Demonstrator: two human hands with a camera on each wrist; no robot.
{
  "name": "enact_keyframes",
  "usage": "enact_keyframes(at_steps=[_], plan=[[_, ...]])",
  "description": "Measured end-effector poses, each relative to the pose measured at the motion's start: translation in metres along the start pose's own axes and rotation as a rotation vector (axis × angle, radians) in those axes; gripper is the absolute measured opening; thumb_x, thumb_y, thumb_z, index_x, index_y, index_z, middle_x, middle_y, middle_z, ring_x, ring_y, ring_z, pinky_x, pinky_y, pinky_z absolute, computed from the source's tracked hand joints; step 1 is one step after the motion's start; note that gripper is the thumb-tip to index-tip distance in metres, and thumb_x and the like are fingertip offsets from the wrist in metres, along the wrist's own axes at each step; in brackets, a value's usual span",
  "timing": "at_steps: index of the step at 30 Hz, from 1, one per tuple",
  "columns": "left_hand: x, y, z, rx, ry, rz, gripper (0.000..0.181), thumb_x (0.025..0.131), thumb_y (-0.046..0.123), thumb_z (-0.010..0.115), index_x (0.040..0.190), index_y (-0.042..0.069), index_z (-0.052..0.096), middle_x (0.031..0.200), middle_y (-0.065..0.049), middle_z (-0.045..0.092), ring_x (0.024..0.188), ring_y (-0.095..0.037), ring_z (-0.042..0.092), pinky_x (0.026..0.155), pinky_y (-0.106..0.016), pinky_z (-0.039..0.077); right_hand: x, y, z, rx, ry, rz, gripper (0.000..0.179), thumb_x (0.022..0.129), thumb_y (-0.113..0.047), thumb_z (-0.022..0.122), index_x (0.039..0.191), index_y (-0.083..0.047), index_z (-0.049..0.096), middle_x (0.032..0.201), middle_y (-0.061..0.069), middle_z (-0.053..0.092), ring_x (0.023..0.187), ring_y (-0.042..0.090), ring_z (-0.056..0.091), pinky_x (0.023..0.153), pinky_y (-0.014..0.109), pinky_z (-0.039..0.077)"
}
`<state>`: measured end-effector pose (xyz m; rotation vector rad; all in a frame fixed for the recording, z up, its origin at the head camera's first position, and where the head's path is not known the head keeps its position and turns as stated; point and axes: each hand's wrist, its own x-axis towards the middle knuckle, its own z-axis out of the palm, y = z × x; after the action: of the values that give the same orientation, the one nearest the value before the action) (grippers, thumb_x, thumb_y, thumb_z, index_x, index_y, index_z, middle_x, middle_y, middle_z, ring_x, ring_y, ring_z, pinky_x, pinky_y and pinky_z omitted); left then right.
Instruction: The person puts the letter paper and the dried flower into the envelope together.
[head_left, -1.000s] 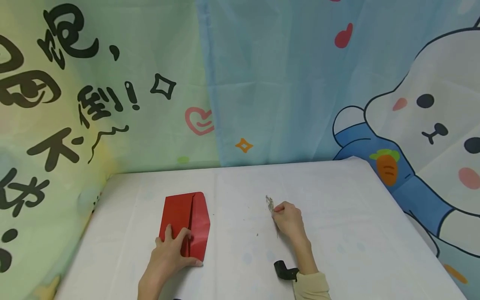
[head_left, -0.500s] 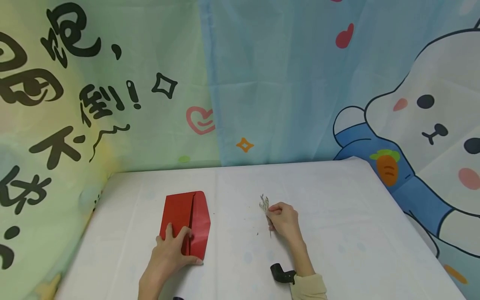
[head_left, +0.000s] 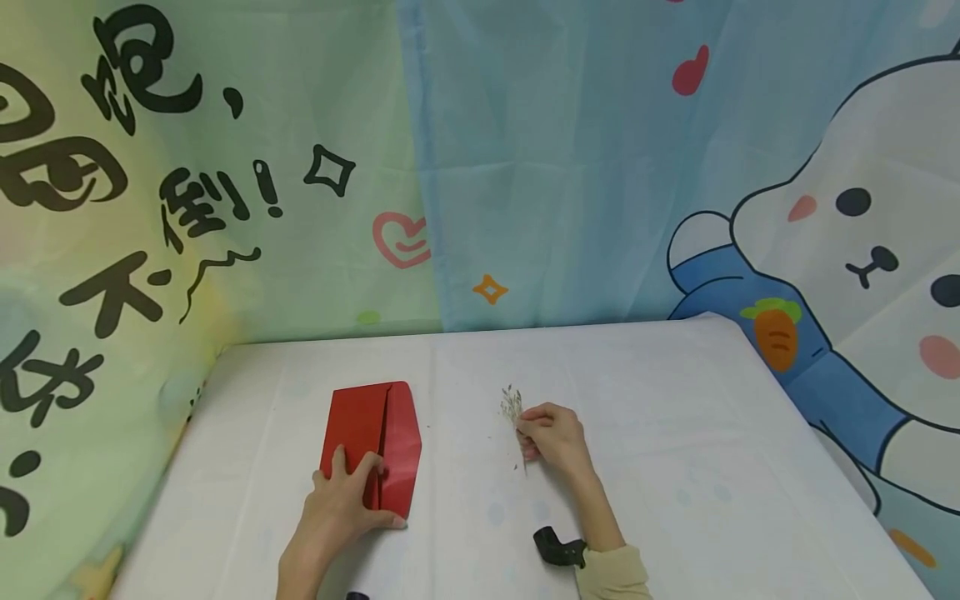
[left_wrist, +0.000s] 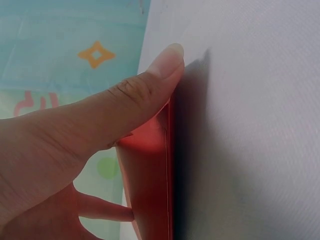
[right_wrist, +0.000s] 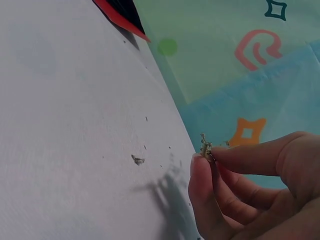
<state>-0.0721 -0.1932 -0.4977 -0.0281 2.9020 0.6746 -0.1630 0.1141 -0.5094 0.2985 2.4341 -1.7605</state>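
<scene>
A red paper envelope lies on the white-covered table, its flap folded out to the right. My left hand holds it at the near end. The thumb is at the end edge, the index finger bends at the pocket's opening, and other fingers touch the front. To the right, my right hand pinches a small sprig of dried flowers between thumb and fingertips. Its fine heads point up and away, and a thin stem hangs below the fingers. The sprig's middle is hidden by them.
A white cloth covers the table. Tiny dried crumbs are scattered between envelope and right hand. A black wrist-worn device sits at the right sleeve. Behind the table hangs a printed curtain with cartoon figures.
My right hand has moved left with the sprig, toward the envelope, and the flower heads show more fully. The left hand and envelope stay in place.
</scene>
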Motion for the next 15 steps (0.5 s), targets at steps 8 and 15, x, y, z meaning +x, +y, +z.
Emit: enact_keyframes(at_steps=[8,15], plan=[[0.001,0.000,0.001,0.003,-0.002,-0.002,0.070,0.062,0.050,0.097,0.111,0.025,0.053,0.148,-0.039,0.038,0.107,-0.056,0.048,0.067,-0.052,0.054,0.000,-0.002,0.010,0.002,-0.023,0.007,0.011,0.092,-0.002,0.071,0.100,0.006,0.069,0.076,0.012,0.074,0.056,0.014,0.068,0.056,0.031,0.060],[0.001,0.000,0.001,0.002,-0.002,0.001,0.070,0.062,0.049,0.097,0.111,0.025,0.053,0.148,-0.039,0.037,0.107,-0.057,0.047,0.065,-0.050,0.054,0.001,-0.003,0.015,0.020,-0.037,0.008,0.011,0.092,-0.001,0.071,0.099,0.007,0.069,0.075,0.012,0.073,0.055,0.013,0.067,0.055,0.030,0.060]])
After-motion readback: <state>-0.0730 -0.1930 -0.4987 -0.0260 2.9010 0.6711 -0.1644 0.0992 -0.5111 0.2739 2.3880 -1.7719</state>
